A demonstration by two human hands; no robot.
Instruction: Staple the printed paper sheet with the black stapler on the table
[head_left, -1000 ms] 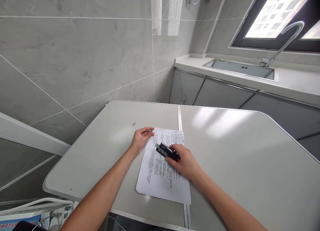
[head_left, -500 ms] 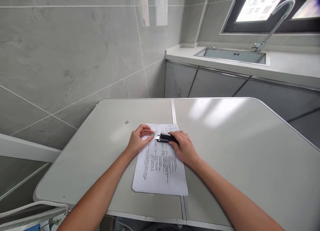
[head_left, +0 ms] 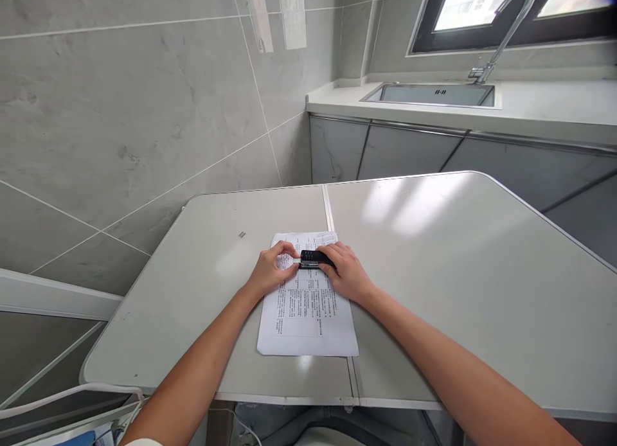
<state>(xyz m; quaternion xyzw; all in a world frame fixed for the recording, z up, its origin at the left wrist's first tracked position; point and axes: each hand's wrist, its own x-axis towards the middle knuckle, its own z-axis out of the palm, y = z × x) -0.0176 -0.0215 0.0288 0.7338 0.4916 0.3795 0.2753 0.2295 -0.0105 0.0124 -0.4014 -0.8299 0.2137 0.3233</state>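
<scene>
One black stapler (head_left: 311,256) is gripped in the right hand (head_left: 348,274), its front end turned toward the left hand (head_left: 270,270), by whose thumb and fingertips a small pale piece (head_left: 295,260) is narrowly pinched. If pinched unevenly, the piece might be skewed or dropped. Beneath both hands, the printed sheet (head_left: 308,337) could be creased by pressure. Beyond the left hand, small strips (head_left: 241,234) might be scattered across the tabletop (head_left: 434,292) by a stray sweep.

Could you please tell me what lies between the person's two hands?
The head view shows a black stapler in the right hand over printed paper, and a pale piece by the left hand.
</scene>
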